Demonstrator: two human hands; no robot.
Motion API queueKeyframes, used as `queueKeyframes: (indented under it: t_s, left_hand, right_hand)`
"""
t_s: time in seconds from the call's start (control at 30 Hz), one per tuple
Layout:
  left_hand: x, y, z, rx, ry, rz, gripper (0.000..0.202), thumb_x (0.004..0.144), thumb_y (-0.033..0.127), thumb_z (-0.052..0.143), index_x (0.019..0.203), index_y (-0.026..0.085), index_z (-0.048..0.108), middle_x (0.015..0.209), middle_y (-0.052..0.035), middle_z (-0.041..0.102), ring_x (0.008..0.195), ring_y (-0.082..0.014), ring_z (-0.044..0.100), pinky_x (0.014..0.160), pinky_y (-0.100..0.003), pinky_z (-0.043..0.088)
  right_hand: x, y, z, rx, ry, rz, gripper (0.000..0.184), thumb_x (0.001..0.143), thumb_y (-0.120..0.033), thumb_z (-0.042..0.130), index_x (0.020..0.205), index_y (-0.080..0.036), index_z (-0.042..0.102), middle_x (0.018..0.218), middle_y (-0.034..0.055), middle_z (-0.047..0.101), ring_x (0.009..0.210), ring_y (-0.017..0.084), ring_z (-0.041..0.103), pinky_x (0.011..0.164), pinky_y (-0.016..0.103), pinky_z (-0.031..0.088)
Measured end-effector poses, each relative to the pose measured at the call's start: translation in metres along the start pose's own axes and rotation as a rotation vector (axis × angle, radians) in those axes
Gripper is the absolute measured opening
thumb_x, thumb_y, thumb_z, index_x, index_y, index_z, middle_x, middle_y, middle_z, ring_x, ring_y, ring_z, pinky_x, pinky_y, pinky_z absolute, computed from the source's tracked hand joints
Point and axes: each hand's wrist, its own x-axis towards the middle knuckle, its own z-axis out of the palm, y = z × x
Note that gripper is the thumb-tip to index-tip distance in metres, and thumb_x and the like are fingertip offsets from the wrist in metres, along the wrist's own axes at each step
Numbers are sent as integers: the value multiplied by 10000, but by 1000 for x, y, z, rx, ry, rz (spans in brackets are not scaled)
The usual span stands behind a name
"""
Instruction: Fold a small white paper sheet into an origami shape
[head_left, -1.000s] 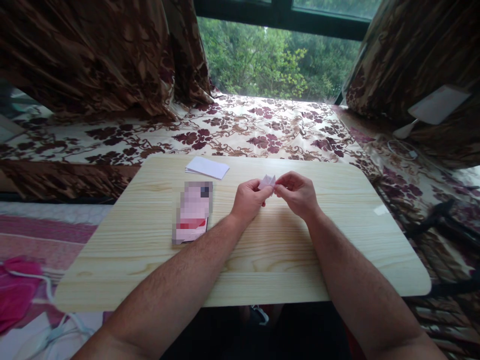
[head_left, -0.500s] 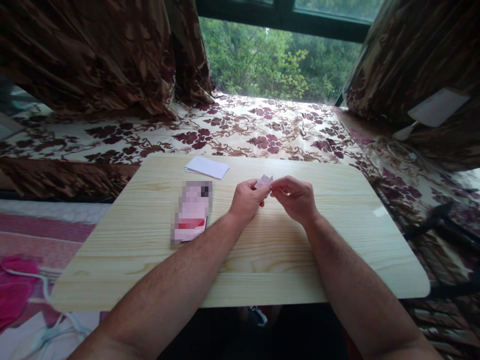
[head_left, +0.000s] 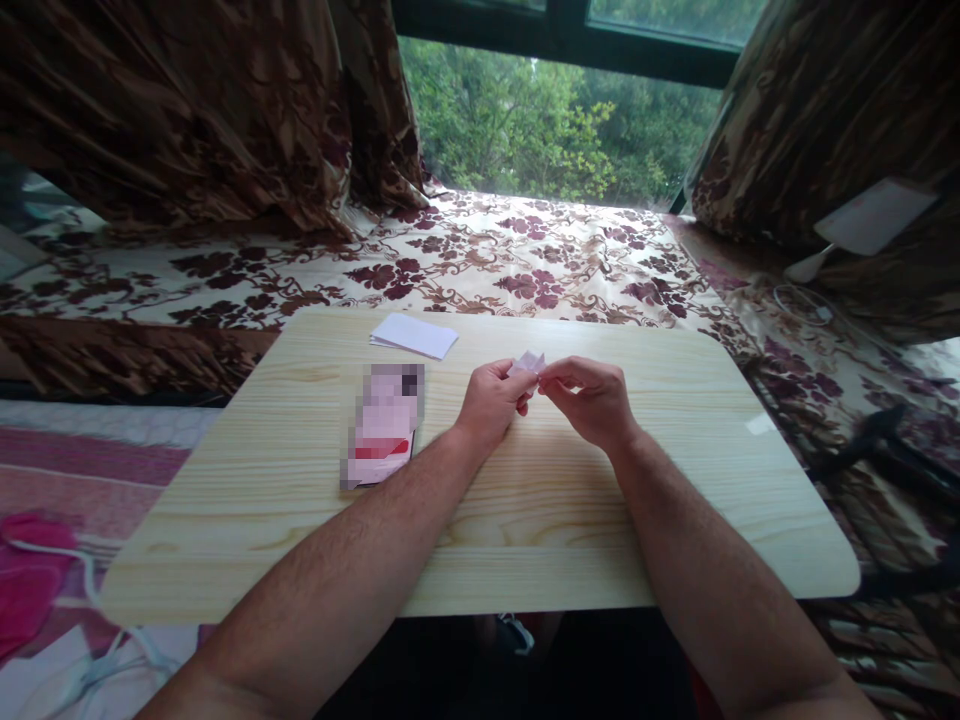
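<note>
A small folded piece of white paper (head_left: 529, 362) is pinched between the thumb and fingers of my left hand (head_left: 489, 398), over the middle of the table. Its pointed upper edges stick up above my fingers. My right hand (head_left: 592, 396) is closed at the paper's right side, thumb and fingertips pressed together on its edge. The fingers hide the lower part of the paper, so its full shape cannot be made out.
On the pale wooden table (head_left: 225, 540), a stack of white paper sheets (head_left: 414, 336) lies near the far edge. A blurred pink phone-like object (head_left: 386, 415) rests left of my forearm. Beyond are a flowered cloth ledge (head_left: 525, 245) and a white lamp (head_left: 874, 215) at right.
My right fingertips have shifted very slightly left along the paper's edge. Both hands keep their grip; the rest looks the same.
</note>
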Motion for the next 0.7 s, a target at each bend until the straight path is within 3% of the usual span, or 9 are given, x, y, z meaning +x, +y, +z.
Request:
queueKeyframes:
  t_s: [0.7]
  left_hand:
    - [1,2,-1,-49,-17,-20,188,692,231,700,580,160,567,517,31,472,448,-69,411,424,-229,329]
  right_hand:
    - [2,-2,-2,11,-37,-14,109,858,-219,651,808,-218,747,789,28,734,703,159,658,670,296,539]
